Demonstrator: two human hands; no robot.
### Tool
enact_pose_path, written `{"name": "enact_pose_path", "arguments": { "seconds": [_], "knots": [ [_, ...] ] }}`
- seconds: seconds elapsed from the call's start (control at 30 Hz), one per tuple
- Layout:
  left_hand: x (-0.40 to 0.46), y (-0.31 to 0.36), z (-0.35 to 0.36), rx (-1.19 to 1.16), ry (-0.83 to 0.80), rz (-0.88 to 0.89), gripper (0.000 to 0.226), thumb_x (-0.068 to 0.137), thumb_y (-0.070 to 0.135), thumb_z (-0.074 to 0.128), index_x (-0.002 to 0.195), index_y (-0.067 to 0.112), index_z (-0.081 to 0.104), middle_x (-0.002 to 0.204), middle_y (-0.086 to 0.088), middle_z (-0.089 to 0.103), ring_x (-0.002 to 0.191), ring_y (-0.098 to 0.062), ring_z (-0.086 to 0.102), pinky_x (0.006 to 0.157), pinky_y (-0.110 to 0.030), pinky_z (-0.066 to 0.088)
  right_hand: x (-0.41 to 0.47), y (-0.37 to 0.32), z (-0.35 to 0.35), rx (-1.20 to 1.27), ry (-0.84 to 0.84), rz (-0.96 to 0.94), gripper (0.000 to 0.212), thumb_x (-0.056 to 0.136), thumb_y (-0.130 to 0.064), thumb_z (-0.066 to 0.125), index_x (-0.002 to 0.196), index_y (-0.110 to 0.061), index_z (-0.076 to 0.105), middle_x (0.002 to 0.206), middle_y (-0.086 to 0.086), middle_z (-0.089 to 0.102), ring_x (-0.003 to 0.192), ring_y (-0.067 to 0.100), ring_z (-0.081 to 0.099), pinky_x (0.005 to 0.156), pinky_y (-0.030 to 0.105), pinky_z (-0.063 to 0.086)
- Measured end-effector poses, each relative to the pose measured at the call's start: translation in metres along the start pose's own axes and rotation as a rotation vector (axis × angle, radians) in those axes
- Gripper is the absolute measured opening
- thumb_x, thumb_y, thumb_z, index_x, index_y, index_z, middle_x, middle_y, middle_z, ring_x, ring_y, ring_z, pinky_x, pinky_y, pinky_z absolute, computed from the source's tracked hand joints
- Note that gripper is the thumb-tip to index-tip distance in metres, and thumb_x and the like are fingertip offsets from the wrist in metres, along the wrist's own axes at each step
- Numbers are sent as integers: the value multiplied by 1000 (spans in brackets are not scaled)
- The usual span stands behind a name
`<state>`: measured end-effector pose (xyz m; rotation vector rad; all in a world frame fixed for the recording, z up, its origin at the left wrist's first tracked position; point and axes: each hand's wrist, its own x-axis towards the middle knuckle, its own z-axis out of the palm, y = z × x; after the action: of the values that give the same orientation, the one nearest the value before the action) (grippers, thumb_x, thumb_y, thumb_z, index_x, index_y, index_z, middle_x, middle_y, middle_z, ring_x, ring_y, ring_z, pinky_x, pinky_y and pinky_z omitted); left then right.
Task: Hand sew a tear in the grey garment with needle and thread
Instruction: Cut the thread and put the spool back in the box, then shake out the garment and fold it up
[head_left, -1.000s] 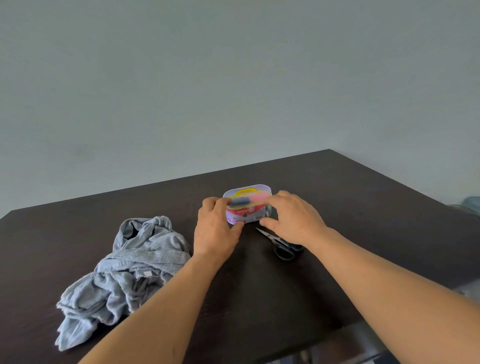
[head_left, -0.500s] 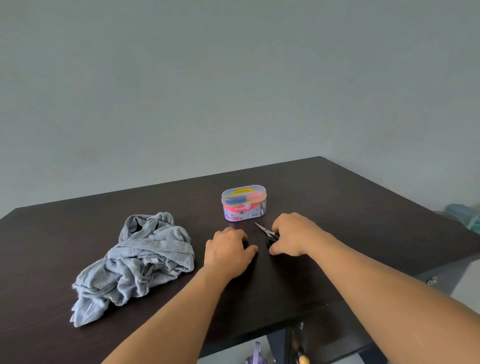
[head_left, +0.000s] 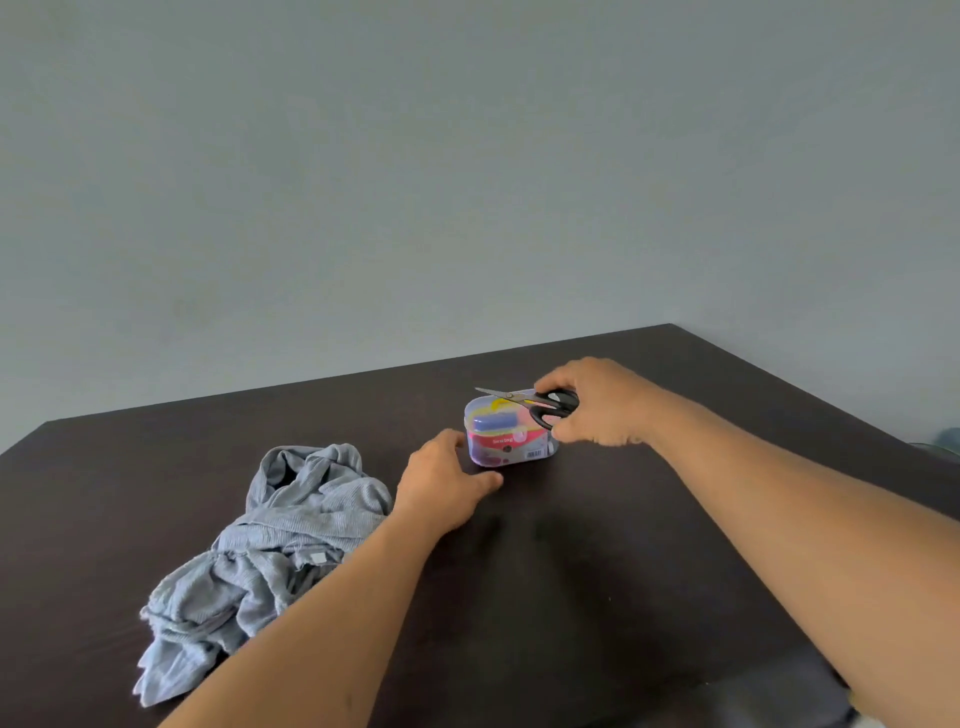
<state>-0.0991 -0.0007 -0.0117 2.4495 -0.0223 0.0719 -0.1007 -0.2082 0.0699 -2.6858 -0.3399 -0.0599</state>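
Note:
The grey garment (head_left: 280, 545) lies crumpled on the left of the dark table (head_left: 597, 571). A small clear sewing kit box (head_left: 506, 441) with a yellow handle and coloured contents stands near the table's middle. My right hand (head_left: 597, 402) grips the black handles of a pair of scissors (head_left: 540, 402) and holds them in the air just above the box, blades pointing left. My left hand (head_left: 441, 486) rests on the table just left of the box, fingers loosely curled, touching nothing else. No needle or thread is visible outside the box.
A plain grey wall stands behind the table. The table's far corner (head_left: 670, 326) is at the upper right and its near edge (head_left: 727, 680) runs along the lower right. Something bluish (head_left: 948, 439) shows at the far right edge.
My right hand has picked the scissors up off the table and lifted them over the sewing kit box. My left hand stays beside the box. The camera has shifted slightly.

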Motion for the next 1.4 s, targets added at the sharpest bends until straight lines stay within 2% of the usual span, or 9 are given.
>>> {"name": "enact_pose_path", "arguments": {
  "seconds": [0.1,0.2,0.43,0.7,0.83,0.97,1.07,1.23,1.4],
  "knots": [
    [24,6,-6,-158,14,-47,93,74,36,87,150,20,35,147,-3,50,129,-22,52,103,-37,45,29,-1,0,-30,-47,-28,58,77,-22,77,132,-24,61,127,-5,62,105,14,57,87,28,46],
    [47,10,-7,-241,4,-64,99,72,32,89,152,21,31,151,-4,46,132,-23,51,108,-40,46,52,1,2,-57,-97,-44,60,76,-15,76,134,-23,59,130,-5,61,107,13,56,90,27,46],
    [71,14,1,-265,-111,-14,100,64,32,93,148,19,41,142,0,55,124,-20,56,108,-41,47,73,6,5,-56,-203,-64,70,77,-4,71,141,-22,51,137,-5,56,117,13,53,92,23,43],
    [72,14,5,-277,-91,-7,97,60,34,95,142,17,47,133,1,61,116,-18,60,105,-41,50,74,9,10,-11,-220,-46,74,77,-9,74,144,-25,48,142,-4,53,123,15,51,94,26,43],
    [63,15,-2,-255,-68,5,97,65,33,93,146,17,43,141,0,55,123,-20,56,109,-40,46,66,-1,8,-6,-146,-52,72,78,-17,74,144,-29,47,150,-5,44,136,17,42,101,28,37],
    [48,9,-25,-194,-2,47,85,76,35,85,147,17,42,143,-2,54,124,-18,56,103,-31,47,56,-30,13,-15,68,-138,48,85,-29,66,132,-31,58,142,-8,50,132,16,45,109,37,38],
    [31,-8,-54,-125,84,45,71,84,36,77,145,18,45,141,-1,56,124,-17,56,98,-29,46,47,-63,30,-6,169,-222,36,87,-36,63,123,-31,65,131,-7,59,124,17,49,105,46,39],
    [0,-49,-100,-12,204,-31,57,90,34,69,141,16,52,138,-1,59,123,-18,57,102,-33,47,40,-112,70,-71,61,-261,32,91,-44,56,119,-33,65,119,-7,63,115,20,53,100,47,42],
    [-23,-95,-138,40,246,-167,38,89,29,64,126,17,63,125,0,66,112,-19,61,91,-30,48,35,-143,102,65,-213,-297,26,90,-44,64,107,-28,72,94,-13,66,89,11,63,72,27,49]
  ]
}}
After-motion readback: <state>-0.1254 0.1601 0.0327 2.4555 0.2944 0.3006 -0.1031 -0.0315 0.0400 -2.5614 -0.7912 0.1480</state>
